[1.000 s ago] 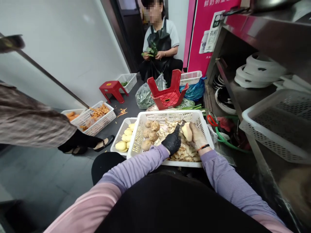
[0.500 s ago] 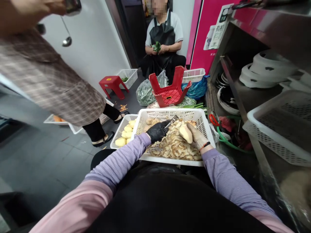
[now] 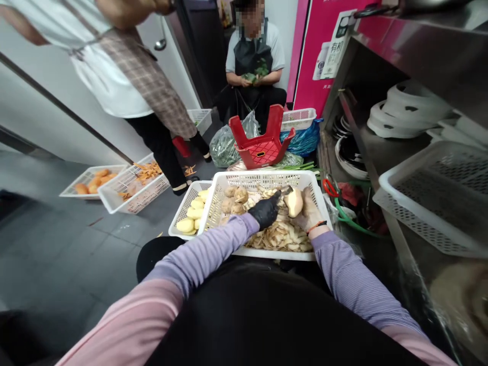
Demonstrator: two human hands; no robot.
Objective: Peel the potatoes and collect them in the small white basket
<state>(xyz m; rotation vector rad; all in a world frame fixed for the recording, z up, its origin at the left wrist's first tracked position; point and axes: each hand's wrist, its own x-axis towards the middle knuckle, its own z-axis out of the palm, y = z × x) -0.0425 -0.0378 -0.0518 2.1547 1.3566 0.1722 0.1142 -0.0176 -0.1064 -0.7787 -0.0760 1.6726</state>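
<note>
My left hand [image 3: 266,211], in a black glove, is closed round the handle of a peeler [image 3: 285,190], whose head is beside the potato. A partly peeled potato [image 3: 294,203] is gripped in my right hand [image 3: 309,211], which wears a pale glove and has a dark band at the wrist. Both hands are over a white perforated basket [image 3: 267,178]. Potato peels [image 3: 284,236] lie heaped in it beneath my hands. Several unpeeled potatoes [image 3: 234,199] are grouped at its left side. Left of this basket, a smaller white basket [image 3: 178,217] contains peeled yellow potatoes [image 3: 190,216].
An upturned red stool [image 3: 263,147] is behind the basket, beside bagged greens [image 3: 232,142]. A co-worker [image 3: 255,56] sits beyond, holding leaves; another person [image 3: 148,91] stands at left near baskets of orange vegetables [image 3: 95,180]. Metal shelving [image 3: 366,137] with dishes borders my right.
My left hand and the peeler have moved right, up to the potato. The potato has turned more upright in my right hand. The standing person has stepped away, uncovering the baskets at left.
</note>
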